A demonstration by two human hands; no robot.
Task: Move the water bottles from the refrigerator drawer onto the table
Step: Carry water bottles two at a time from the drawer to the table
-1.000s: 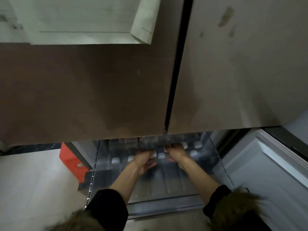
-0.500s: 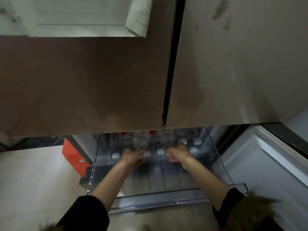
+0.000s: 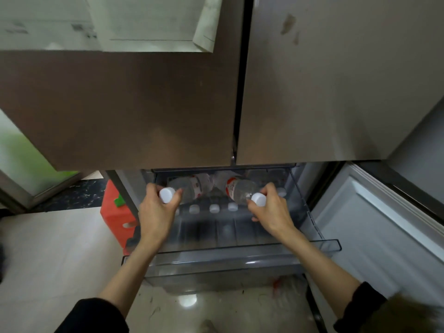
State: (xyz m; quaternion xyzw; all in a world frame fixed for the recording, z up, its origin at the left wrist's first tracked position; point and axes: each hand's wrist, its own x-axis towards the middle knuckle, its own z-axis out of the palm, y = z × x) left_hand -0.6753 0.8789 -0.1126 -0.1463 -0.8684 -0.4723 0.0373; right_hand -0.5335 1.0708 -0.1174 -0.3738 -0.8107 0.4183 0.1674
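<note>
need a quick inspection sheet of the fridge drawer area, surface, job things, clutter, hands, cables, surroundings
surface: clear refrigerator drawer pulled out; no table in view
job's things: left bottle and right bottle tilted, caps toward the camera; three more white caps in a row in the drawer between the hands
clutter: red box on the floor left of the drawer
hands: left hand grips the left bottle near its cap; right hand grips the right bottle near its cap
cables: nothing seen
surroundings: closed brown fridge doors above, paper sheets on them; glossy floor with specks
</note>
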